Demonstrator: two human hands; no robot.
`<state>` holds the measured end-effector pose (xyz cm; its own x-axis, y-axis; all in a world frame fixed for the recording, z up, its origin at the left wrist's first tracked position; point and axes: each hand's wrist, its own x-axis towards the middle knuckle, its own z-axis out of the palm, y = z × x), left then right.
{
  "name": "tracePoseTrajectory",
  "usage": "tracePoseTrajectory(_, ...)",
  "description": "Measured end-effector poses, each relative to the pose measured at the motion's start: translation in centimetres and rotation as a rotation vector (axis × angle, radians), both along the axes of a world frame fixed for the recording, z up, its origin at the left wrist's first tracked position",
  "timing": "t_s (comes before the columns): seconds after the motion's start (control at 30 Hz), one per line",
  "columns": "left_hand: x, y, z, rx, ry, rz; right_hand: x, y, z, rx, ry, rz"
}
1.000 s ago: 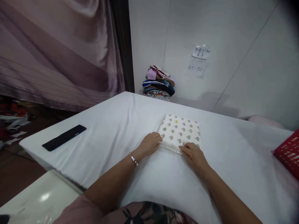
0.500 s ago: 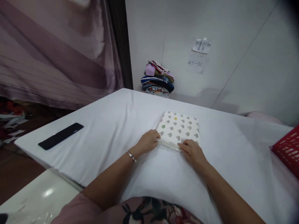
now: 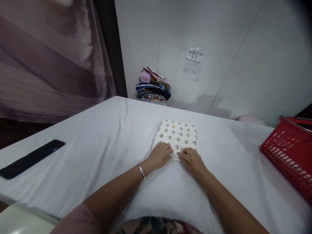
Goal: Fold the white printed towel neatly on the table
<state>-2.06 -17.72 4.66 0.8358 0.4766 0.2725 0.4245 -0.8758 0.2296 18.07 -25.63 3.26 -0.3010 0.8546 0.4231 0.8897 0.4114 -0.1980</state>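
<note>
A folded white cloth (image 3: 179, 135) printed with small grey shapes lies flat on the white table (image 3: 109, 130). My left hand (image 3: 159, 156) grips its near edge, fingers curled on the fabric, a bracelet on the wrist. My right hand (image 3: 192, 161) holds the same near edge just to the right, fingers curled over it. The two hands sit close together, almost touching.
A red plastic basket (image 3: 290, 152) stands at the table's right edge. A long black flat object (image 3: 30, 158) lies at the left. A stack of folded coloured clothes (image 3: 153, 86) sits by the far wall, under two paper notes (image 3: 192, 61). A mauve curtain (image 3: 48, 58) hangs left.
My hands have drawn closer together on the cloth's near edge. The view has swung right, bringing the red basket further into sight.
</note>
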Motion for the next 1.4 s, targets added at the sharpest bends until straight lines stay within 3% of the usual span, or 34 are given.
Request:
tracePoseTrajectory(0.27, -0.5, 0.3, -1.1, -0.053, -0.126, 0.001, 1.5, 0.2, 1.1, -0.220, 0.399, 0.063)
tracePoseTrajectory(0.4, -0.4, 0.4, -1.1, -0.044, -0.132, 0.003, 2.1, 0.2, 2.0, -0.305, 0.404, 0.032)
tracePoseTrajectory(0.53, -0.4, 0.5, -1.3, -0.033, -0.136, 0.002, 2.6, 0.0, 2.3, -0.273, 0.320, -0.019)
tracePoseTrajectory(0.73, -0.5, 0.6, -1.4, -0.050, -0.144, -0.003, 4.6, 0.4, 0.7, -0.084, 0.229, -0.316)
tracePoseTrajectory(0.87, -0.4, 0.6, -1.4, -0.053, -0.150, 0.004, 5.5, 0.8, -0.5, -0.002, 0.330, -0.463)
tracePoseTrajectory(1.07, -0.4, 0.5, -1.4, -0.071, -0.159, 0.015, 5.5, 0.9, -1.0, -0.147, 0.429, -0.502)
tracePoseTrajectory(1.2, -0.4, 0.4, -1.4, -0.096, -0.166, 0.026, 6.8, 1.5, -0.6, -0.238, 0.606, -0.522)
tracePoseTrajectory(1.4, -0.2, 0.5, -1.7, -0.102, -0.178, 0.037, 9.7, 6.0, 0.8, -0.355, 0.749, -0.664)
